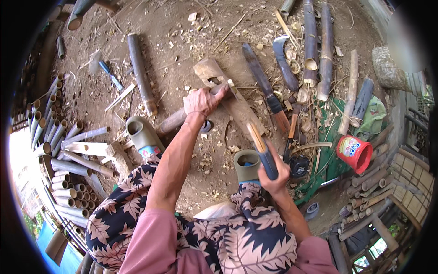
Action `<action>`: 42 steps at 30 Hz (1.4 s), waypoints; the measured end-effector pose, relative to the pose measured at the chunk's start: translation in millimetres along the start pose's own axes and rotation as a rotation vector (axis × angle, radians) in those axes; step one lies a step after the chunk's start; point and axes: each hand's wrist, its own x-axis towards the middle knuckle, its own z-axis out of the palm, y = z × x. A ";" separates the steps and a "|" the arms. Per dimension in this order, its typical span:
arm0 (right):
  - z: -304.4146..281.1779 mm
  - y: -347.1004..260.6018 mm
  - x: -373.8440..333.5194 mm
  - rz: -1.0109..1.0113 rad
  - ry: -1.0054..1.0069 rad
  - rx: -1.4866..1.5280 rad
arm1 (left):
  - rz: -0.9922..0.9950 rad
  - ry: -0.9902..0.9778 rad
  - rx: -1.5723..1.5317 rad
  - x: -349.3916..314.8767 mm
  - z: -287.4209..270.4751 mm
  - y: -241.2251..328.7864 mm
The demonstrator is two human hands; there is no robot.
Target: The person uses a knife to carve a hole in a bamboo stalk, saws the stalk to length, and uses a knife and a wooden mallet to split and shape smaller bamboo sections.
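Observation:
My left hand (203, 101) is closed round a brown bamboo pole (172, 122). The pole's far end lies across a long wooden board (246, 114) that has a hole near its top. A small pale chip sits by that end. In my right hand (276, 176) is a dark bamboo piece (268, 160) with a pale, split-looking tip, gripped low and pointing up and left over the board's near end. Right of the board lie a long dark-bladed machete (260, 73) with a brown handle and a curved billhook (284, 64).
Wood chips litter the dirt floor. Bamboo lengths (142, 73) lie about, with cut tubes stacked at left (68, 196) and right (365, 182). A blue-handled tool (111, 75) is far left; a red bucket (353, 153) and black tape measure (299, 165) are at right. My olive clogs (247, 165) flank the board.

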 end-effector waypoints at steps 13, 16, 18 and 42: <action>11.9 2.9 2.4 -0.057 0.005 -0.111 | -0.025 0.042 -0.058 12.1 1.0 -16.4; -53.5 12.1 -67.0 -0.005 -0.144 -0.221 | -0.075 0.063 -0.073 13.2 -5.4 -10.9; -65.6 8.4 -68.0 0.125 -0.237 -0.193 | -0.052 0.110 -0.085 10.7 -1.4 -12.3; -96.6 -16.5 -36.6 0.045 -0.173 -0.155 | -0.076 0.123 -0.064 37.3 -12.0 -18.0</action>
